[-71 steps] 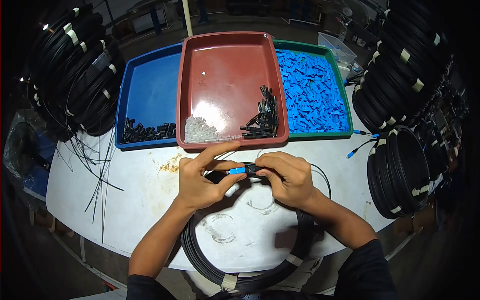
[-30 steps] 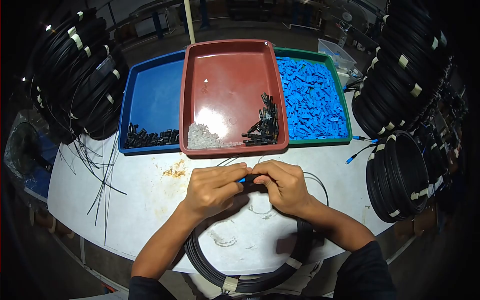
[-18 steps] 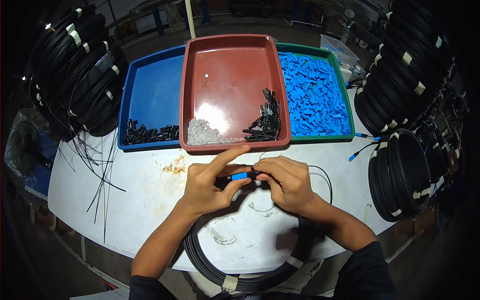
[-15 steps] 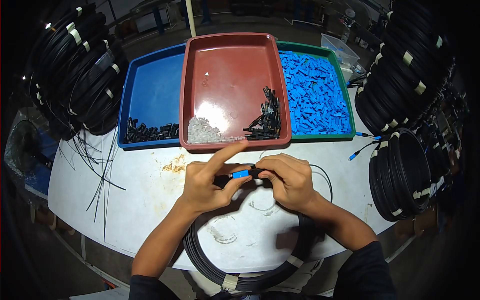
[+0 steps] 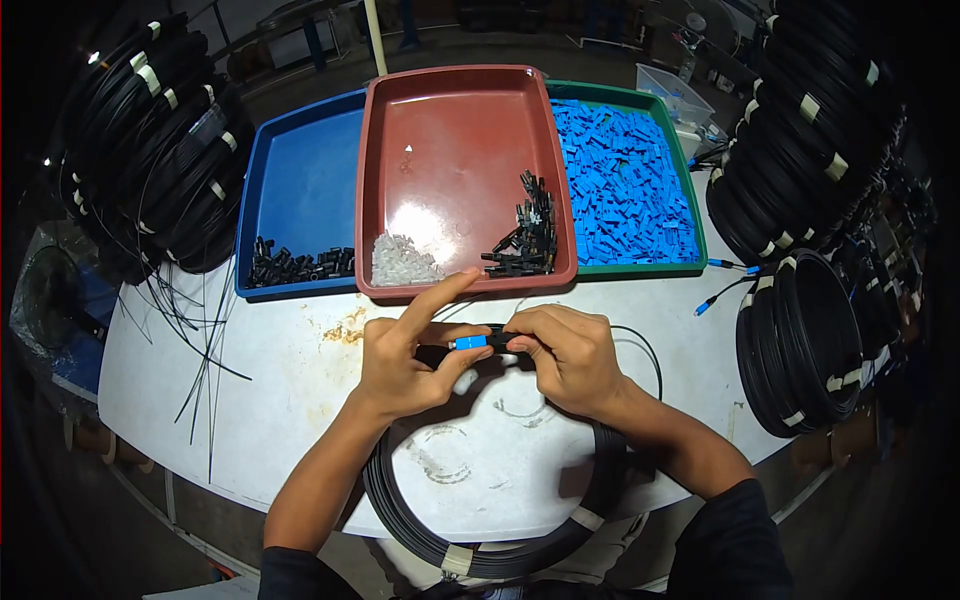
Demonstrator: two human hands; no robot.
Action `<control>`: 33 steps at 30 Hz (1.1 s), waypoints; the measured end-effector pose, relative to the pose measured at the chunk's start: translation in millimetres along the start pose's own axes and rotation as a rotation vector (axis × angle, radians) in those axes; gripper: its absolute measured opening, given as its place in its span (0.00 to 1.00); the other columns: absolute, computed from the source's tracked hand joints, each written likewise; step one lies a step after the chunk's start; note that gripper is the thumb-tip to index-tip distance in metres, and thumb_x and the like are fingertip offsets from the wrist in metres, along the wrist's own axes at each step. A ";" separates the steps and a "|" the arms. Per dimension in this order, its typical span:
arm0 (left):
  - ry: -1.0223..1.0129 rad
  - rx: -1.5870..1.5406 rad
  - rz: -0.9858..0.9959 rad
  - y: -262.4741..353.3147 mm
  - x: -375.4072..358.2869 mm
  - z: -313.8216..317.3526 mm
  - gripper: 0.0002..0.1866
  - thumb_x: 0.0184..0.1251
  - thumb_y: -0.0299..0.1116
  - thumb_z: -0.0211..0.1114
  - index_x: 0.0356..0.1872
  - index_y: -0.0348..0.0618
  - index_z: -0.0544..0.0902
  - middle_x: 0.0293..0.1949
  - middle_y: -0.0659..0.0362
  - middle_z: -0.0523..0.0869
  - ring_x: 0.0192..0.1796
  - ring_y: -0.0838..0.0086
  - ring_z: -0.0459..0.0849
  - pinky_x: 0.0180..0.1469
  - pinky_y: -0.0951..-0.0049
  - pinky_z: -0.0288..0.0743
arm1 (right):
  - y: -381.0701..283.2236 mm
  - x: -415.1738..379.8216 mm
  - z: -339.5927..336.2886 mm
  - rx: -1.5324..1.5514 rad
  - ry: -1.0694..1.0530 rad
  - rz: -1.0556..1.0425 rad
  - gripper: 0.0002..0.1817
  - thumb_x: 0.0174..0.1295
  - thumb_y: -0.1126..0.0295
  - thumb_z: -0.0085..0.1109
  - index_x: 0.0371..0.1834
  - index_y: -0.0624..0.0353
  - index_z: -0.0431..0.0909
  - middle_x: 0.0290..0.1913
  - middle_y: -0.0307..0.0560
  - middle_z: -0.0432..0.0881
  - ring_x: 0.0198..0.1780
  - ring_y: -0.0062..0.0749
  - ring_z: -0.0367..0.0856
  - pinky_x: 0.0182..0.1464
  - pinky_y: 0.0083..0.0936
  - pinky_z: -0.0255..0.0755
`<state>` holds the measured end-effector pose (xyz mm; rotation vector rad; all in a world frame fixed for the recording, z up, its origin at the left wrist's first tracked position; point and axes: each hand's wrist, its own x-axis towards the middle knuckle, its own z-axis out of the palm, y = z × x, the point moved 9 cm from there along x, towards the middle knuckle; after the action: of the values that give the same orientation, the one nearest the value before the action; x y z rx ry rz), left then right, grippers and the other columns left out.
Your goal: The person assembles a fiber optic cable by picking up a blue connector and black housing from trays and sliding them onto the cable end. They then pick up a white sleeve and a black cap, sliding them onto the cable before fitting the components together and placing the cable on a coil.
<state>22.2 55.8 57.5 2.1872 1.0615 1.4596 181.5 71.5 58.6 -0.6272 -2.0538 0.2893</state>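
Between the thumb and a finger of my left hand is a blue fiber optic connector, a pale tip showing at its left end. The index finger of that hand points up and away from it. My right hand pinches the black cable end just behind the connector; the fingers partly cover it. Both hands are above the table, near the front of the red tray. Below them lies a coil of black cable, bound with pale tape at the front.
A red tray with clear caps and black parts overlaps a blue tray and a green tray of blue connector pieces. Cable coils stand left and right on the white table.
Both hands, with the connector and cable end, have shifted slightly left and up in view. The trays also shift a little left, so the camera has moved. The grip looks the same.
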 end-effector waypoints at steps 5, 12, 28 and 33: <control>0.001 -0.021 -0.031 -2.9 -0.5 2.3 0.38 0.54 0.21 0.79 0.70 0.37 0.77 0.60 0.50 0.89 0.46 0.67 0.95 0.45 0.77 0.88 | 2.0 -1.2 3.6 -0.007 -0.038 0.017 0.07 0.57 0.79 0.70 0.37 0.61 0.82 0.32 0.49 0.87 0.31 0.45 0.86 0.32 0.36 0.78; 0.008 0.041 -0.034 -0.3 7.7 -17.6 0.37 0.54 0.24 0.80 0.68 0.40 0.79 0.50 0.46 0.92 0.45 0.66 0.95 0.50 0.73 0.88 | 2.0 1.7 -1.6 0.005 0.023 0.027 0.09 0.58 0.79 0.69 0.41 0.64 0.81 0.37 0.54 0.85 0.36 0.51 0.85 0.39 0.40 0.77; -0.021 0.505 -0.749 2.1 -88.9 -75.0 0.26 0.58 0.46 0.80 0.49 0.32 0.90 0.34 0.44 0.93 0.32 0.60 0.94 0.39 0.68 0.86 | 31.3 -9.5 38.8 -0.142 -0.591 0.407 0.31 0.57 0.64 0.77 0.61 0.64 0.74 0.55 0.63 0.84 0.60 0.59 0.81 0.62 0.46 0.73; -0.039 0.541 -0.797 4.2 -109.1 -67.5 0.28 0.52 0.43 0.82 0.48 0.29 0.90 0.33 0.44 0.93 0.31 0.59 0.93 0.41 0.67 0.87 | 27.0 -5.1 41.9 -0.232 -0.563 0.337 0.28 0.57 0.63 0.76 0.57 0.64 0.76 0.50 0.63 0.85 0.55 0.60 0.83 0.57 0.49 0.75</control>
<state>-58.8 -35.2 17.1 1.6849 2.1675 0.8144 156.9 93.2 20.7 -1.1410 -2.5352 0.4675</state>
